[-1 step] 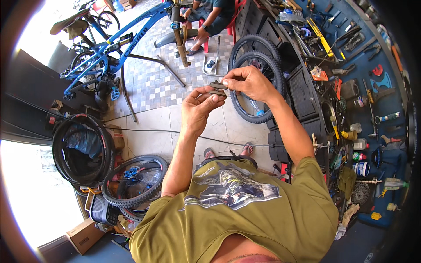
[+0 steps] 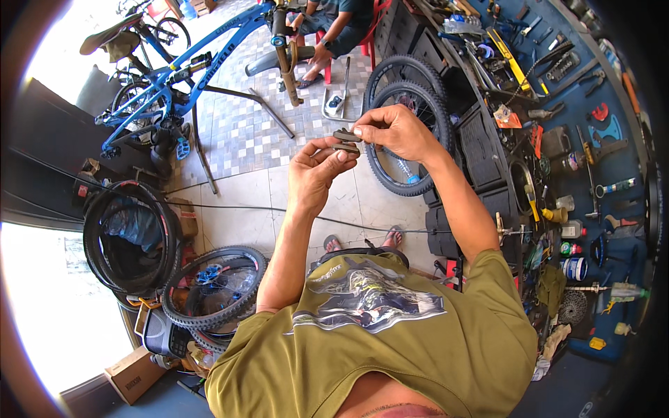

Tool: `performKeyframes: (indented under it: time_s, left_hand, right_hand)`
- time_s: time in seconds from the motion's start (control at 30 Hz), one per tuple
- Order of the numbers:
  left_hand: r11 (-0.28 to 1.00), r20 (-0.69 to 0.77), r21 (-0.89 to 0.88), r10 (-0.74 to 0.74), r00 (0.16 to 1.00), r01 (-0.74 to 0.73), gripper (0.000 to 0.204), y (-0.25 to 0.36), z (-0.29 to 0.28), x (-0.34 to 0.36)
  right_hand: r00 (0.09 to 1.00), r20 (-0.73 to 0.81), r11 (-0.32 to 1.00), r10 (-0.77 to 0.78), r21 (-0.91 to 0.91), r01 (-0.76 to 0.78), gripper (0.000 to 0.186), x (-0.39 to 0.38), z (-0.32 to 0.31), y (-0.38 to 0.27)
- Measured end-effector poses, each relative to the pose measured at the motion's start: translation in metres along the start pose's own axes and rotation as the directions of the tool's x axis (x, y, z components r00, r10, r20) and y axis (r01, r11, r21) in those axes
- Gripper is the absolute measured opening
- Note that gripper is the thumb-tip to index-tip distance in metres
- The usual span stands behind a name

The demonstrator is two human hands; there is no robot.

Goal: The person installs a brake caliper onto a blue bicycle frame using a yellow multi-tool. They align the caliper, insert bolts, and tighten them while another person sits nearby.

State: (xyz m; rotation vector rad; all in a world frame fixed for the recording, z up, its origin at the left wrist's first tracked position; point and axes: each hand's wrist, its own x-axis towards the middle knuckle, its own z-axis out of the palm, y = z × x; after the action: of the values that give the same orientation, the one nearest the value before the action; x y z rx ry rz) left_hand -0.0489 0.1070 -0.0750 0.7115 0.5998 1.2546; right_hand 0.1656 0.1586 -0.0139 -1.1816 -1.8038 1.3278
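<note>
Both my hands are raised in front of my chest, fingertips close together. My left hand pinches a small flat dark brake pad between thumb and fingers. Just above it, a second dark brake pad is in the thumb-and-finger pinch of my right hand. The two pads lie nearly parallel, one over the other; whether they touch I cannot tell. Their faces are too small to make out in detail.
A blue bicycle frame stands ahead on the left, a seated person beyond it. Wheels lean against the dark cabinet at right. More tyres lie at left. A tool-covered blue bench runs along the right; a black cable crosses the floor.
</note>
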Motion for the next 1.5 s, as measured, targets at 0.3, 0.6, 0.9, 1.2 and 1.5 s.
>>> performKeyframes:
  time_s: [0.3, 0.6, 0.9, 1.2, 1.5]
  left_hand:
    - [1.0, -0.002, -0.013, -0.015, 1.0, 0.015, 0.033, 0.001, 0.002, -0.001]
    - [0.999, 0.033, -0.027, -0.026, 0.999, 0.026, 0.049, -0.001, -0.003, -0.002]
    - [0.997, 0.023, -0.066, -0.031, 0.999, 0.032, 0.045, -0.003, -0.008, -0.004]
    - [0.993, 0.015, -0.121, -0.011, 1.0, 0.013, 0.038, 0.003, -0.008, -0.005]
    - [0.991, 0.007, -0.131, -0.02, 1.0, 0.021, 0.028, 0.001, -0.008, -0.004]
  right_hand:
    - [0.999, -0.011, 0.997, -0.048, -0.056, 0.047, 0.022, 0.0, 0.001, 0.001]
    - [0.998, 0.006, 0.998, -0.063, -0.018, 0.063, 0.022, -0.005, 0.003, -0.006]
    - [0.988, 0.059, 0.988, -0.14, -0.051, 0.143, 0.027, -0.009, 0.004, -0.007]
    - [0.923, -0.077, 0.854, -0.378, -0.413, 0.315, 0.038, -0.024, 0.033, -0.025]
    - [0.915, -0.14, 0.882, -0.378, -0.355, 0.31, 0.03, -0.016, 0.043, -0.009]
